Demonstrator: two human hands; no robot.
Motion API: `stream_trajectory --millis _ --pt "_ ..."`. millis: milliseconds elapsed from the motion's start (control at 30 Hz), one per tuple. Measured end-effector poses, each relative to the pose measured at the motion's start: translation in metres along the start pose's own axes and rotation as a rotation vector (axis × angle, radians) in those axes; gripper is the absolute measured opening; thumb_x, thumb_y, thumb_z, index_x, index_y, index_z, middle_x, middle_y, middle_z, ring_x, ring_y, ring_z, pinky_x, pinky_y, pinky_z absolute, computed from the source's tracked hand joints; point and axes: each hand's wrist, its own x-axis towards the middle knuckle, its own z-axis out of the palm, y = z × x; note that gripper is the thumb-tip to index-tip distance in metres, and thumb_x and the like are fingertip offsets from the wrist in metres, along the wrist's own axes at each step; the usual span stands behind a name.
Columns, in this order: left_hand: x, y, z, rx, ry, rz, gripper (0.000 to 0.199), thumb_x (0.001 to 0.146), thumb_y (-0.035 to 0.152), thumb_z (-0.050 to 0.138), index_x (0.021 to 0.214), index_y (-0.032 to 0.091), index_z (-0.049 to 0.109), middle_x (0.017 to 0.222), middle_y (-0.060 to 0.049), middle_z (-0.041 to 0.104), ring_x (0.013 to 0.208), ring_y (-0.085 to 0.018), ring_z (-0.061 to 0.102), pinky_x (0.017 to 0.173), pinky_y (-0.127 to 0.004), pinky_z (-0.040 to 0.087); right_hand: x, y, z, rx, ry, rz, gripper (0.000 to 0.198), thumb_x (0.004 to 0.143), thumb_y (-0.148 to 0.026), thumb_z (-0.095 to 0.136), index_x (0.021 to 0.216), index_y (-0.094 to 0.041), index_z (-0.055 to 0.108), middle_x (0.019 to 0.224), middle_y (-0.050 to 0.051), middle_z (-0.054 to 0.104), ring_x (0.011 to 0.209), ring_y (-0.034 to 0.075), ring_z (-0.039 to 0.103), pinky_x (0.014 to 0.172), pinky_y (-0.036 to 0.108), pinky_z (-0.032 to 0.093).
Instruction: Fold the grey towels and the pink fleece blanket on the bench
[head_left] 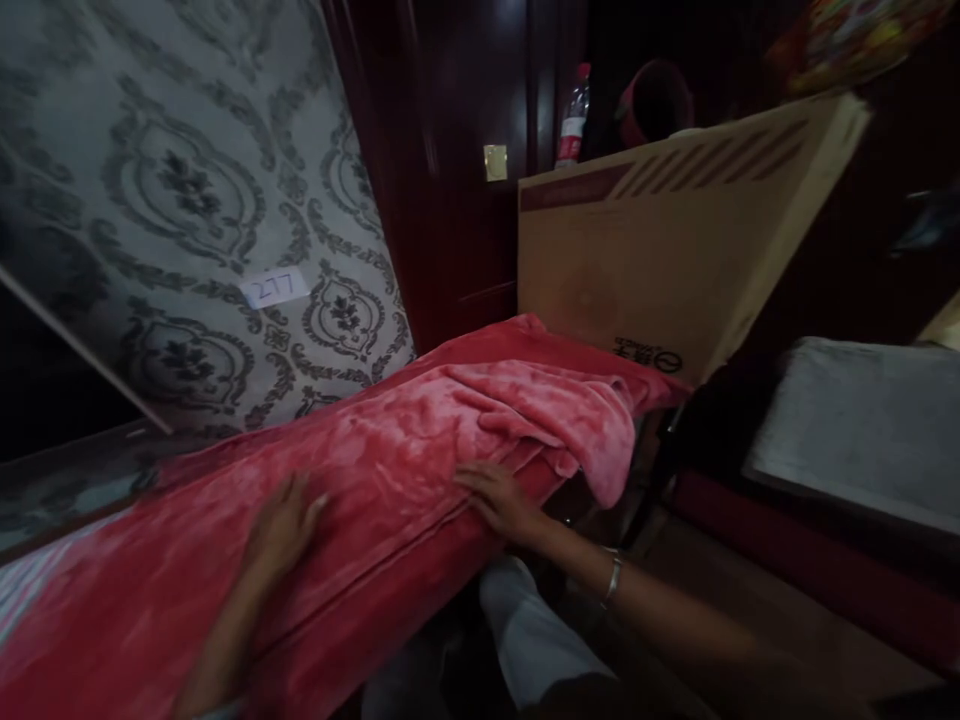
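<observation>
A red plush blanket [390, 450] lies spread over a long raised surface, with its top layer bunched in loose folds toward the far right end. My left hand [281, 525] rests on the blanket at the left, palm down, with the thumb apart from the fingers. Farther right, my right hand [506, 505] lies along the front edge of the folded layer, its fingers stretched over the fabric. A bracelet [613, 578] circles the right wrist. The undersides of both hands are hidden against the cloth.
A large cardboard box [637, 250] stands beyond the blanket's far end, with a plastic bottle [573, 120] behind it. Patterned wallpaper [180, 190] and a dark red door [472, 90] border the far side. At right sits a grey padded item [862, 430].
</observation>
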Motion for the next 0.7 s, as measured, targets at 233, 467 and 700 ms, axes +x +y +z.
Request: stream_trajectory --millis 233,467,700 --pt "0.019 0.085 0.043 0.219 -0.08 0.043 0.06 0.1 0.037 0.028 0.153 0.012 0.041 0.16 -0.02 0.038 0.148 -0.037 0.034 0.115 -0.06 0.031 -0.043 0.087 -0.136 -0.353 0.65 0.456 0.035 0.088 -0.037 0.054 0.116 -0.021 0.066 0.118 0.012 0.067 0.115 0.029 0.058 0.104 0.053 0.045" --pt "0.02 0.075 0.059 0.288 -0.023 0.084 0.06 0.1 0.037 0.025 0.154 0.014 0.04 0.16 -0.017 0.04 0.146 -0.035 0.037 0.113 -0.057 0.035 -0.066 0.141 -0.187 -0.105 0.603 0.987 0.044 0.078 -0.046 0.053 0.108 -0.017 0.065 0.094 0.01 0.071 0.088 0.026 0.066 0.08 0.039 0.054" --pt "0.02 0.073 0.059 0.271 0.004 0.11 0.059 0.098 0.034 0.03 0.151 0.014 0.045 0.157 -0.017 0.043 0.144 -0.034 0.041 0.112 -0.056 0.036 -0.018 0.145 -0.203 -0.076 0.487 0.938 0.027 0.074 -0.045 0.061 0.076 -0.018 0.065 0.073 0.005 0.066 0.072 0.023 0.062 0.071 0.035 0.051"
